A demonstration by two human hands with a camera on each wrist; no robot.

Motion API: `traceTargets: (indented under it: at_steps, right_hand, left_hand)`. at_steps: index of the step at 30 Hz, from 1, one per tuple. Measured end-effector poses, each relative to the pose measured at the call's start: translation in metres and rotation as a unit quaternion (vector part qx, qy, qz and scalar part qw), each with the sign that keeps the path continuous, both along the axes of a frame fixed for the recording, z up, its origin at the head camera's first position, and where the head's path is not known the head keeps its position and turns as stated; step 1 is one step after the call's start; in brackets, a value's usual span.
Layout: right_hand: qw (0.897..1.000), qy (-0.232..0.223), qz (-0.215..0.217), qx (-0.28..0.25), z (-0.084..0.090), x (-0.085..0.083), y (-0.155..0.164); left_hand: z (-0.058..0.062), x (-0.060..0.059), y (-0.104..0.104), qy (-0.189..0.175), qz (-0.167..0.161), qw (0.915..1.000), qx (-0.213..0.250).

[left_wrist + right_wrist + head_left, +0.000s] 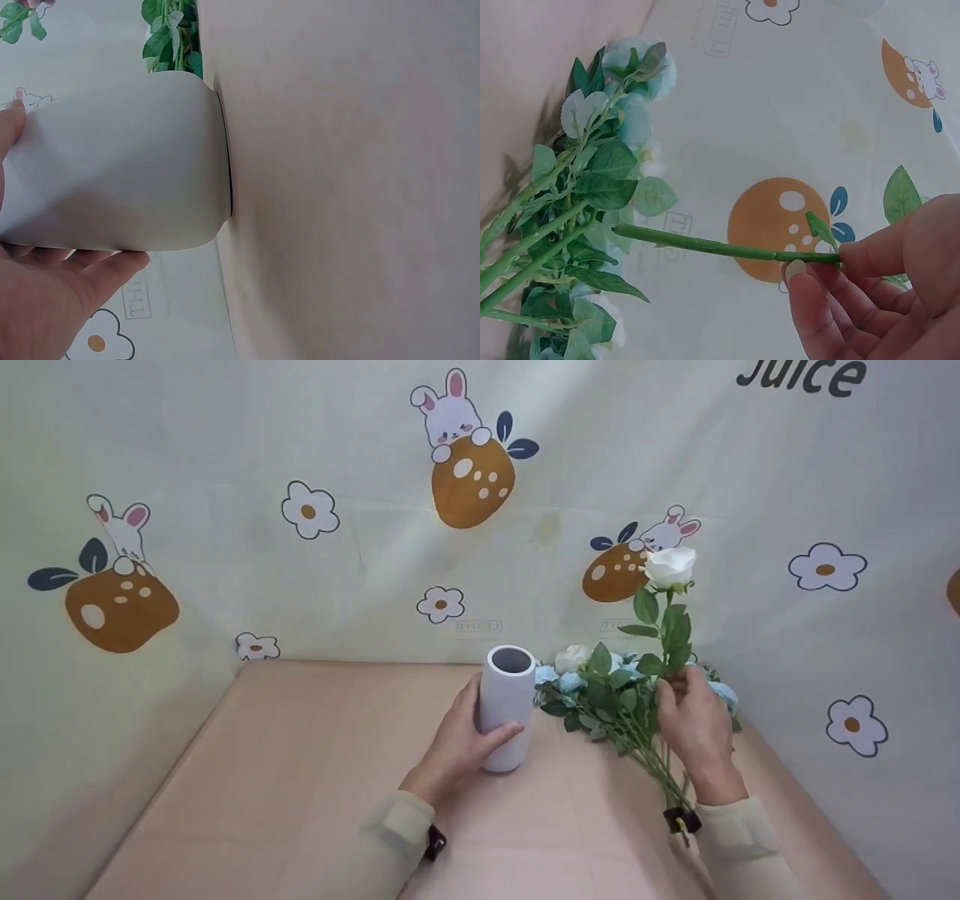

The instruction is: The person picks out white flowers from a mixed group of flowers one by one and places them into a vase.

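Here, on the left, the left hand point(459, 741) wraps around the white vase point(506, 706), its fingers curled on the near side and the thumb on the far side, apparently to keep it steady. The vase stands upright near the middle of the pink table point(300, 780), its open mouth facing up. Just right of it lies a bunch of flowers point(607, 697), blue and white heads towards the far wall and stems running towards the near right. Further right, the right hand point(697, 727) pinches a white rose point(670, 568) by its stem point(720, 247), fingertips clenched on the green stalk. The rose is lifted clear of the bunch, its long axis close to vertical, bloom up and cut end down, probably so it can be handled apart from the others.
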State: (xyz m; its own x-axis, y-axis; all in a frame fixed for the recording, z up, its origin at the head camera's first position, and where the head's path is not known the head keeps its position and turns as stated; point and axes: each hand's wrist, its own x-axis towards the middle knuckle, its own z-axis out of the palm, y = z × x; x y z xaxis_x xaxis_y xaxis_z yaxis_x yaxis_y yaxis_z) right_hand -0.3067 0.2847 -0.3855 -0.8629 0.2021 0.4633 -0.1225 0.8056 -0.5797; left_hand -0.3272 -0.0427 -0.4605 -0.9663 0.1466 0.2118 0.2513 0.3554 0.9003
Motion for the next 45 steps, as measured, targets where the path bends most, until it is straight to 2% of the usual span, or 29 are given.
traceTargets:
  at_steps: [5, 8, 18, 24, 37, 45]
  right_hand:
    - [0.999, 0.029, 0.008, -0.012, 0.004, 0.003, -0.005]
    - [0.999, 0.042, 0.011, -0.013, 0.007, 0.005, -0.008]
    - [0.998, 0.043, 0.029, -0.03, 0.018, 0.007, -0.025]
    - [0.996, 0.066, 0.043, -0.028, 0.02, 0.004, -0.042]
    - [0.99, 0.1, 0.078, -0.069, 0.029, -0.001, -0.082]
    - [0.981, 0.129, 0.102, -0.1, 0.039, 0.005, -0.101]
  left_hand:
    - [-0.002, 0.0, 0.0, 0.016, -0.007, 0.9998, 0.002]
    - [-0.002, 0.0, 0.001, 0.013, -0.007, 0.9999, 0.002]
    - [-0.003, -0.001, 0.002, 0.021, -0.008, 0.9997, 0.012]
    - [-0.003, 0.0, 0.001, 0.025, -0.004, 0.9996, 0.013]
    - [-0.002, 0.0, 0.0, 0.012, -0.002, 0.9999, 0.003]
    - [0.0, 0.001, 0.001, -0.004, 0.001, 1.0, 0.002]
